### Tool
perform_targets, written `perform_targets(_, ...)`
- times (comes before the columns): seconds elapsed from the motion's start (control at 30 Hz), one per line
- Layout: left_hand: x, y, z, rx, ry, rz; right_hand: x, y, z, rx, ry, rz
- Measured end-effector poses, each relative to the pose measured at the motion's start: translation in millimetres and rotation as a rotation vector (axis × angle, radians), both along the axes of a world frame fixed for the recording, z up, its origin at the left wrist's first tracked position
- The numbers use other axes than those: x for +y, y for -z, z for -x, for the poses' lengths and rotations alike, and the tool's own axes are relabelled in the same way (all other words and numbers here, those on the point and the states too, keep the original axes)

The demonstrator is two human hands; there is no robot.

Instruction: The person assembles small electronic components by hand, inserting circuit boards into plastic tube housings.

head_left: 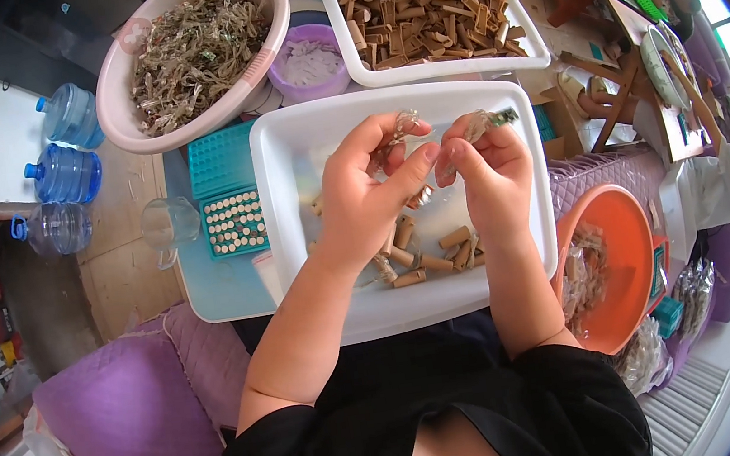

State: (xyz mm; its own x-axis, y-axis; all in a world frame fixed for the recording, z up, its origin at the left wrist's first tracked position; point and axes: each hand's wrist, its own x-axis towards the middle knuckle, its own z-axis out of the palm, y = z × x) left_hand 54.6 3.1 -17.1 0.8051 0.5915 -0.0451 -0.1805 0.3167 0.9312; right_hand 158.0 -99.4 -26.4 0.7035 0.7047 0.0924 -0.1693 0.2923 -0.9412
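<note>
Both hands are raised over a white plastic tub (517, 280), close together with their fingertips almost meeting. My left hand (359, 179) is curled around a crumpled clear plastic strip (406, 120), part of which loops up above the index finger. Pinched between thumb and fingers of my right hand (497, 177) is a clear plastic piece with a dark green end (503, 117) that sticks out to the right. Whether the two pieces are joined is hidden by the fingers. Below them in the tub lie several short brown cardboard tubes (409, 278), some with clear plastic around them.
Behind the tub stand a pink basin (106, 100) of shiny wrapped pieces, a purple bucket (338, 82) and a white bin (455, 68) of cardboard tubes. A teal case (224, 168), glass mug (169, 223) and water jugs (67, 173) are left; an orange basin (628, 255) is right.
</note>
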Motion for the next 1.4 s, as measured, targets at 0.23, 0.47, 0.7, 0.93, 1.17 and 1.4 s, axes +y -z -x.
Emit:
perform_targets(0.23,3.8,10.7,-5.5,0.016,-0.040,-0.074,-1.9,-2.6,-2.4,0.154,-0.116,0.002)
perform_targets(0.47,5.0,12.2,-4.1,0.006,-0.089,-0.180,-2.8,4.2,-9.2,0.448,-0.351,-0.152)
perform_targets(0.7,6.9,14.1,-3.9,0.017,-0.069,-0.052,-1.7,1.7,-7.6,0.498,-0.454,-0.182)
perform_targets(0.93,5.4,9.2,-3.1,-0.037,-0.018,0.006,-2.2,6.8,-4.4,0.336,-0.335,-0.097)
perform_targets(1.17,4.4,4.7,-1.5,-0.074,0.023,-0.001,-0.5,7.2,-4.1,0.504,-0.352,-0.131)
perform_targets(1.4,1.2,5.0,-2.7,-0.110,0.007,0.026,0.3,11.6,-4.0,0.606,-0.426,-0.185)
